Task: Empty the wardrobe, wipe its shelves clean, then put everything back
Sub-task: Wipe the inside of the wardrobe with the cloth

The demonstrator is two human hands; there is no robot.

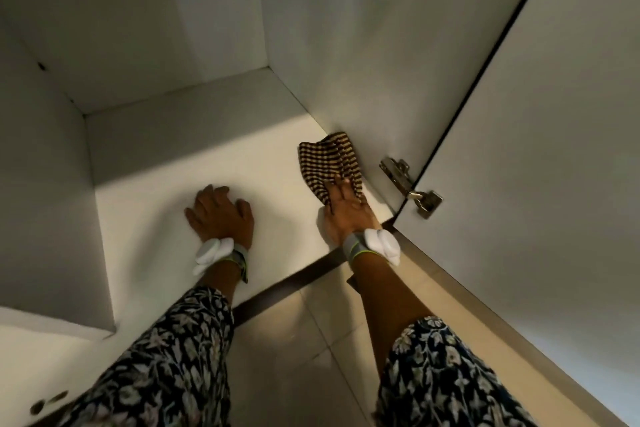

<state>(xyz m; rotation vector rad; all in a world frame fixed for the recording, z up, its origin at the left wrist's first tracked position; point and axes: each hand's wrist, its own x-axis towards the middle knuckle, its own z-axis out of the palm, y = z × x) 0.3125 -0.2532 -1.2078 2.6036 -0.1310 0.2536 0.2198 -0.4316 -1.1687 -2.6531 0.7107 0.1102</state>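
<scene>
Nearest the camera, two patterned sleeves [166,357] are seen reaching forward over the tiled floor [311,340], each wrist being wrapped in a white band; beyond them both hands are set down on the wardrobe's bottom shelf [207,149]. The left hand [220,215] is rested on bare shelf with its fingers loosely bent and nothing held. The right hand [346,211] is laid on the near end of the cloth [327,158], its fingers stretched fairly straight and pressed down on the fabric rather than closed round it, though some blur is noted there.

The cloth is found directly ahead of the right fingertips and well to the right of the left ones; its long axis is run away from the fingers toward the back, close along the side wall [346,62]. It is a crumpled, dark-and-tan striped rag, judged soft and easily slid. A push forward along that wall is judged to be called for, by the right hand. The rear of the shelf is shown bare; a hinge [410,187] and the open door [536,149] are placed to the right of the fingers.
</scene>
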